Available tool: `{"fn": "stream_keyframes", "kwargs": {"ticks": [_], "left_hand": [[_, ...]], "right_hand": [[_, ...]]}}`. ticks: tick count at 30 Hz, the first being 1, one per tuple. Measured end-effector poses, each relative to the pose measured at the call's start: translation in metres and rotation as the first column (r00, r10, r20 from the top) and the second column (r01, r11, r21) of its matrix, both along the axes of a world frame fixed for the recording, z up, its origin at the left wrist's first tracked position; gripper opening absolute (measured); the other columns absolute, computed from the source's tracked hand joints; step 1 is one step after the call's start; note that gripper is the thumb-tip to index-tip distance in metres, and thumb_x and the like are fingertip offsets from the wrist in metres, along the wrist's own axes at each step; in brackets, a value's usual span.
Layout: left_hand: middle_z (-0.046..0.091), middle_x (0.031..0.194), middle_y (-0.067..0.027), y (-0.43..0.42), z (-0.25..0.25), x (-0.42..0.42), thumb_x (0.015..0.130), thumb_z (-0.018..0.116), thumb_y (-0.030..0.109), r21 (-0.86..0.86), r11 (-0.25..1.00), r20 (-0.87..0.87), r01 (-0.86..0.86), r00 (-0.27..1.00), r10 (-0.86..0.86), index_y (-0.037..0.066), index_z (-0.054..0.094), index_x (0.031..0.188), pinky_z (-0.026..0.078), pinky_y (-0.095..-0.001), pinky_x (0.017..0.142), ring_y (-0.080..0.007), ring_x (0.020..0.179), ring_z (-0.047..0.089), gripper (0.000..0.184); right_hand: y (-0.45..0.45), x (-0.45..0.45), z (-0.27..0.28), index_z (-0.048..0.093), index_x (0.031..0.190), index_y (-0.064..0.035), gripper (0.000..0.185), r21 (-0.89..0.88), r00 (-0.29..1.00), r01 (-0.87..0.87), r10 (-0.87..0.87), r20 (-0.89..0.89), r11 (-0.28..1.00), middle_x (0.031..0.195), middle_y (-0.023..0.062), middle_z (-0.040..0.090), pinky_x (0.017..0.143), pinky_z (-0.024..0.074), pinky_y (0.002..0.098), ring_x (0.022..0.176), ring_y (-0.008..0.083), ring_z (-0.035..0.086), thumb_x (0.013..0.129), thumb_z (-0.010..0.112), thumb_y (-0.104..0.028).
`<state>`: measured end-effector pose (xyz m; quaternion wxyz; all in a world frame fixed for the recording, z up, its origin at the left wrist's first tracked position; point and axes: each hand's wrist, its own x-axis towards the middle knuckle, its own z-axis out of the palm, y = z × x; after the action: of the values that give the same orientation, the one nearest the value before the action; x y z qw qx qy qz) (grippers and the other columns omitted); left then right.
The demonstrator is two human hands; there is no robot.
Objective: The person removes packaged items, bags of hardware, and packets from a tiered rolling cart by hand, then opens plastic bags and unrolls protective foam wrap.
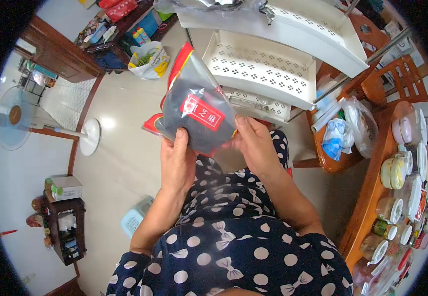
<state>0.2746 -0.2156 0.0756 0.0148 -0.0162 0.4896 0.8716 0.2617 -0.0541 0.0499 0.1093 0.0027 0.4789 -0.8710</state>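
In front of my body I hold a clear plastic bag of black sesame seeds, with red and yellow edges and a red label in Chinese characters. The dark seeds fill its lower part, while the upper corner looks slack and see-through. My left hand grips the lower left of the bag, thumb on the front. At the lower right edge, my right hand pinches the bag between thumb and fingers. A red and yellow flap sticks out on the left; I cannot tell whether it belongs to this bag.
A white tiered rack with perforated trays stands ahead. On the right are a wooden chair holding plastic bags and a table edge lined with several jars. A fan, a bag of greens and a light-blue stool stand left.
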Motion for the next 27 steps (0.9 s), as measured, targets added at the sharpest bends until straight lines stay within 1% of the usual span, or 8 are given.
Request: {"fn": "stream_keyframes", "kwargs": {"ticks": [3, 6, 9, 11, 15, 18, 21, 27], "left_hand": [[0.051, 0.124, -0.0079, 0.001, 0.002, 0.007, 0.093, 0.053, 0.037, -0.033, 0.999, 0.011, 0.005, 1.000, -0.005, 0.008, 0.036, 0.131, 0.044, -0.0448, 0.093, -0.0239, 0.114, 0.052, 0.051], [0.050, 0.126, -0.0080, 0.003, 0.005, 0.010, 0.094, 0.050, 0.039, -0.079, 0.996, -0.036, 0.051, 0.998, -0.054, 0.008, 0.035, 0.132, 0.045, -0.0454, 0.093, -0.0245, 0.114, 0.052, 0.051], [0.050, 0.127, -0.0087, 0.006, 0.004, 0.008, 0.095, 0.047, 0.041, -0.040, 0.997, -0.023, 0.063, 0.998, -0.064, 0.008, 0.035, 0.132, 0.047, -0.0455, 0.090, -0.0249, 0.113, 0.053, 0.052], [0.050, 0.127, -0.0088, 0.013, 0.007, 0.008, 0.095, 0.047, 0.042, -0.013, 0.999, 0.012, 0.029, 1.000, -0.029, 0.008, 0.036, 0.132, 0.048, -0.0449, 0.089, -0.0247, 0.113, 0.054, 0.052], [0.051, 0.127, -0.0088, 0.010, 0.005, 0.004, 0.095, 0.047, 0.042, -0.004, 0.999, 0.040, 0.054, 0.998, -0.054, 0.008, 0.037, 0.131, 0.048, -0.0437, 0.089, -0.0246, 0.113, 0.054, 0.051], [0.052, 0.126, -0.0085, 0.005, 0.000, -0.002, 0.094, 0.047, 0.043, -0.016, 0.996, 0.045, 0.086, 0.995, -0.085, 0.007, 0.039, 0.130, 0.048, -0.0424, 0.089, -0.0242, 0.113, 0.054, 0.051], [0.053, 0.125, -0.0083, 0.007, -0.003, -0.005, 0.094, 0.048, 0.043, 0.008, 0.999, 0.056, 0.051, 0.997, -0.051, 0.007, 0.039, 0.130, 0.048, -0.0415, 0.089, -0.0238, 0.113, 0.054, 0.051], [0.053, 0.125, -0.0085, 0.002, -0.006, -0.004, 0.092, 0.049, 0.047, 0.016, 0.997, 0.077, 0.075, 0.994, -0.076, 0.007, 0.040, 0.129, 0.047, -0.0427, 0.091, -0.0246, 0.113, 0.054, 0.055]], "right_hand": [[0.003, 0.005, -0.002, 0.058, 0.113, -0.0020, 0.032, -0.064, 0.999, 0.050, -0.050, -0.012, 0.997, 0.098, 0.0039, 0.062, 0.076, 0.0485, 0.0259, 0.084, 0.0107, 0.057, 0.096, 0.048, -0.028], [0.008, 0.010, 0.006, 0.055, 0.116, 0.0000, 0.026, -0.026, 0.990, 0.115, -0.117, -0.081, 0.993, 0.106, 0.0056, 0.061, 0.080, 0.0470, 0.0324, 0.093, 0.0126, 0.057, 0.097, 0.047, -0.016], [0.008, 0.013, 0.011, 0.058, 0.110, 0.0015, 0.021, -0.050, 0.958, 0.226, -0.231, -0.170, 0.973, 0.105, 0.0055, 0.062, 0.083, 0.0457, 0.0312, 0.095, 0.0124, 0.056, 0.094, 0.050, -0.008], [0.008, 0.014, 0.011, 0.062, 0.104, 0.0009, 0.017, -0.026, 0.923, 0.326, -0.324, -0.207, 0.945, 0.102, 0.0043, 0.063, 0.082, 0.0461, 0.0276, 0.092, 0.0101, 0.057, 0.090, 0.056, -0.004], [0.005, 0.009, 0.006, 0.064, 0.098, 0.0002, 0.012, -0.064, 0.802, 0.485, -0.472, -0.366, 0.872, 0.097, 0.0034, 0.064, 0.081, 0.0467, 0.0254, 0.089, 0.0092, 0.058, 0.085, 0.061, 0.000], [0.005, 0.007, 0.004, 0.064, 0.095, -0.0002, 0.010, -0.071, 0.814, 0.487, -0.482, -0.326, 0.870, 0.094, 0.0036, 0.065, 0.080, 0.0468, 0.0246, 0.088, 0.0091, 0.059, 0.085, 0.062, 0.000], [0.005, 0.006, 0.004, 0.064, 0.096, 0.0000, 0.010, -0.068, 0.833, 0.460, -0.457, -0.313, 0.885, 0.093, 0.0037, 0.065, 0.079, 0.0469, 0.0240, 0.086, 0.0090, 0.059, 0.085, 0.062, 0.000], [-0.002, 0.002, 0.003, 0.062, 0.098, 0.0005, 0.012, -0.112, 0.872, 0.432, -0.446, -0.203, 0.895, 0.092, 0.0032, 0.064, 0.078, 0.0465, 0.0234, 0.083, 0.0084, 0.058, 0.087, 0.059, 0.000]]}}
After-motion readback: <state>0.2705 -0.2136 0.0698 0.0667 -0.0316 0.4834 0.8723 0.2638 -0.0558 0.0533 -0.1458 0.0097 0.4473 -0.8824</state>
